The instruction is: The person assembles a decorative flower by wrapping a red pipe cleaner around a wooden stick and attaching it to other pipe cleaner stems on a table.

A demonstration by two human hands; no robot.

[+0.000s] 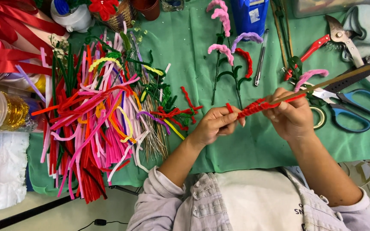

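Left hand (pixel 214 124) is curled shut, fingertips pinching the left end of a red pipe cleaner (pixel 253 106) that is coiled around a thin wooden stick (pixel 339 77). Right hand (pixel 291 114) is closed round the same stick just to the right, fingers wrapped over it, and the stick runs on up and away to the far right. All of this hangs above the green cloth (pixel 253 145) spread over the tabletop. To the left lies a big loose heap of pipe cleaners (pixel 95 124), red, pink, white, yellow and green. Farther off, near the middle, pipe-cleaner flowers (pixel 228 51) with pink and purple heads on green stems lie flat on the cloth. Right of the hands sit blue-handled scissors (pixel 352 109), and beyond them red-handled pruning shears (pixel 335 36). A roll of clear tape (pixel 320 117) rests just beside the right hand.
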